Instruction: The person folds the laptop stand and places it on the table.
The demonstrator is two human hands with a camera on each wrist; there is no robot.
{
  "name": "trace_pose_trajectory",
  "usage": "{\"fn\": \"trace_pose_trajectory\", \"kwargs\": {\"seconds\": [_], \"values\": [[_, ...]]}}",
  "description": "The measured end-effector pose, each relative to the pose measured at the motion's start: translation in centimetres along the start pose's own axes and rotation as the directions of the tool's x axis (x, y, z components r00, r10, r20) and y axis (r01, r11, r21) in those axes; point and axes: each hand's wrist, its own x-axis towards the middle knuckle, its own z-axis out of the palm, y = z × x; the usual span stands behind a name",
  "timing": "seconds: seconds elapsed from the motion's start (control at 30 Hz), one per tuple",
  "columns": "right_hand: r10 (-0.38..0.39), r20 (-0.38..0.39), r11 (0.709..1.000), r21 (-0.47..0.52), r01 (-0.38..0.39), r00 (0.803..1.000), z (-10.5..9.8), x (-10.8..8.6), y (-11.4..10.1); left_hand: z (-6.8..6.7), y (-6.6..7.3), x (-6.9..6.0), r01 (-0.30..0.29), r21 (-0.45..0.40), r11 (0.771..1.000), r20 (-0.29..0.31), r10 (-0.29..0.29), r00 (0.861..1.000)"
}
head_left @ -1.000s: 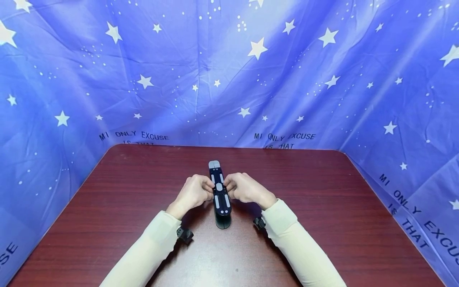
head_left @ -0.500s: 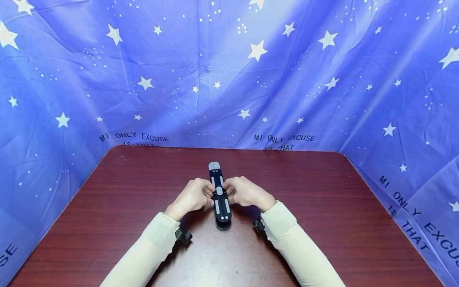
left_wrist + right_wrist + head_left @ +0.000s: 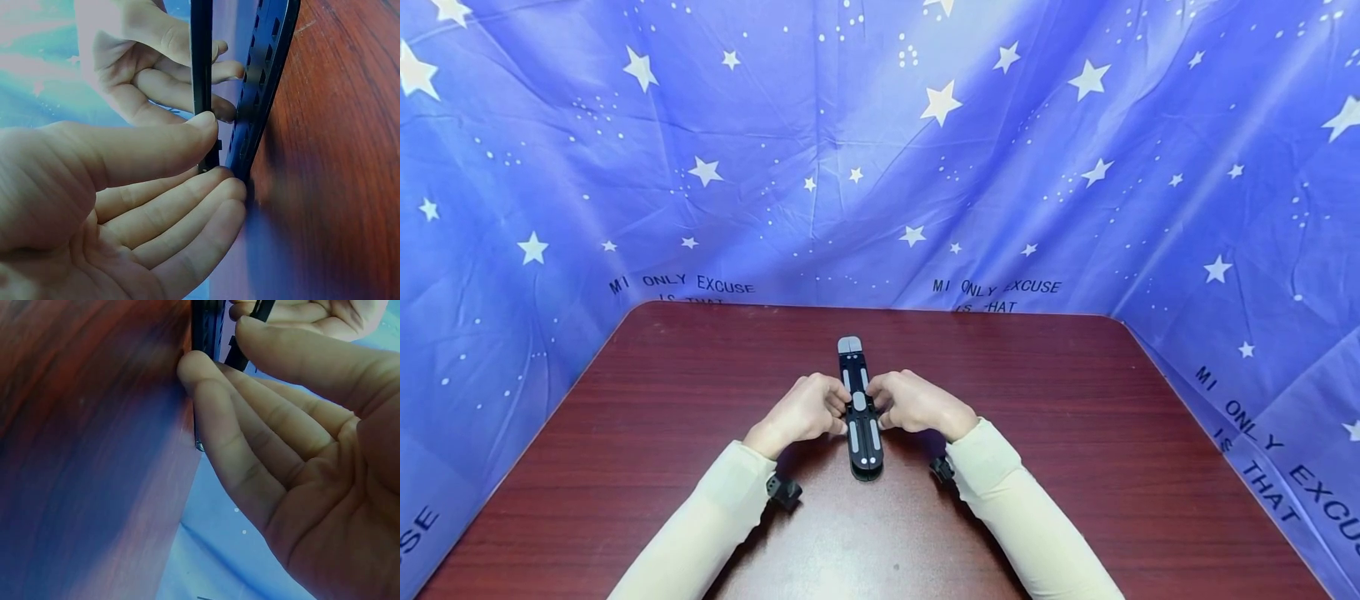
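Note:
A narrow black folding stand with grey pads lies lengthwise on the table, its grey-tipped end pointing away from me. Its upper plate is tilted apart from the slotted base plate, as the left wrist view shows. From the left side my left hand pinches the upper plate's edge, thumb on top and fingers beneath. My right hand holds the opposite edge likewise. In the right wrist view, the right fingers partly hide the base; their tips are close to the table.
A dark red wood-grain table spreads around the stand. Blue star-printed curtains hang behind it and at both sides. Black wrist cameras sit below the pale sleeves.
Both hands have shifted down slightly with the upper plate. Its near end has come closer to the base, narrowing the gap. During the last half second little differs.

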Motion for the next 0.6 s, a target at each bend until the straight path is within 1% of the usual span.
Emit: {"fn": "trace_pose_trajectory", "kwargs": {"seconds": [0.2, 0.3, 0.4, 0.53, 0.6], "values": [[0.011, 0.007, 1.0, -0.007, -0.011, 1.0, 0.0, 0.02, -0.06, -0.07, 0.02, -0.06, 0.003, 0.02, 1.0, 0.024, -0.004, 1.0], [0.008, 0.006, 1.0, -0.011, -0.008, 1.0, 0.01, 0.04, -0.03, -0.08, 0.04, -0.12, 0.002, 0.029, 1.0, 0.03, -0.003, 1.0], [0.009, 0.005, 1.0, -0.013, -0.009, 1.0, 0.03, 0.04, -0.03, 0.0, 0.01, -0.13, 0.012, 0.037, 0.999, 0.031, -0.014, 0.999], [0.001, 0.005, 1.0, -0.011, -0.001, 1.0, 0.06, 0.05, -0.04, 0.18, -0.03, -0.15, 0.015, 0.07, 0.997, 0.033, -0.018, 0.999], [-0.005, 0.003, 1.0, -0.012, 0.005, 1.0, 0.07, 0.04, -0.04, 0.22, -0.03, -0.15, 0.002, 0.091, 0.996, 0.034, -0.005, 0.999]]}}
